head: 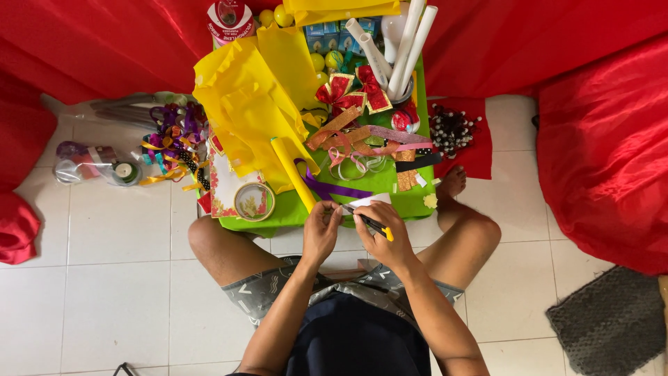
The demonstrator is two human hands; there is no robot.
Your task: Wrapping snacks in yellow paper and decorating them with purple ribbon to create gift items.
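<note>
I sit cross-legged on the white tile floor point(111, 278) with a low green table point(292, 212) in front of my knees. My right hand point(379, 226) is clamped around a craft knife with a black body and yellow end point(372, 225), its tip pointing left toward my other hand at the table's near edge. My left hand point(321, 226) has its fingers pinched together on a small piece I cannot make out, just beside the knife tip. A white slip of paper point(369, 200) lies at the near edge right above my hands. A purple ribbon point(327, 186) curls just beyond it, next to a yellow roll point(292, 173) lying diagonally. A roll of clear tape point(254, 202) sits near the table's near left corner. Yellow sheets point(243, 104) cover the left half, and white tubes point(407, 45) stand at the far right corner.
</note>
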